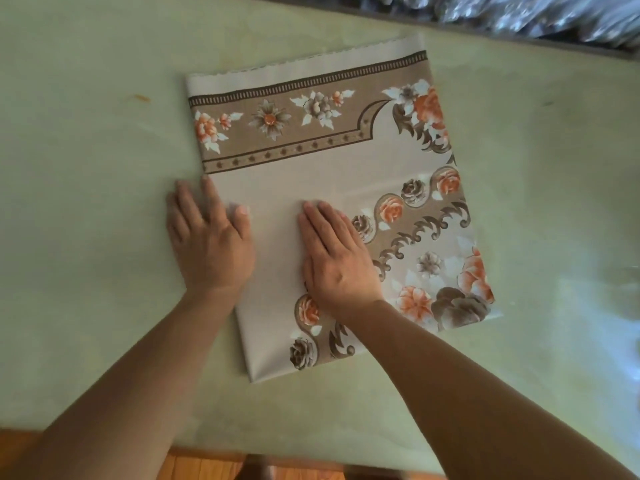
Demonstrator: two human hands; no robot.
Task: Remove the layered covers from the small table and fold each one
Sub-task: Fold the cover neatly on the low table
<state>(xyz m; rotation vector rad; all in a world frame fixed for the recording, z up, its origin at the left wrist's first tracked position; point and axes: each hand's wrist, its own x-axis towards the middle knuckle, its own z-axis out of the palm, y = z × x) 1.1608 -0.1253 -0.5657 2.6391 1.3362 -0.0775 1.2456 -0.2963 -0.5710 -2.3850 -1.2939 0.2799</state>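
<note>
A folded floral cover [311, 181], beige with brown borders and orange flowers, lies flat as a rectangle on the pale green covered table [86, 168]. My left hand [207, 237] lies flat with straight fingers across the cover's left edge, partly on the green surface. My right hand [332, 258] presses flat on the middle of the cover, fingers straight and together. Neither hand grips anything.
The table's near edge [311, 455] runs along the bottom, with wooden floor [194, 469] below it. A crinkled, shiny silvery mass [519, 12] lies beyond the far edge at top right. A small orange mark [142, 97] sits on the green surface at left.
</note>
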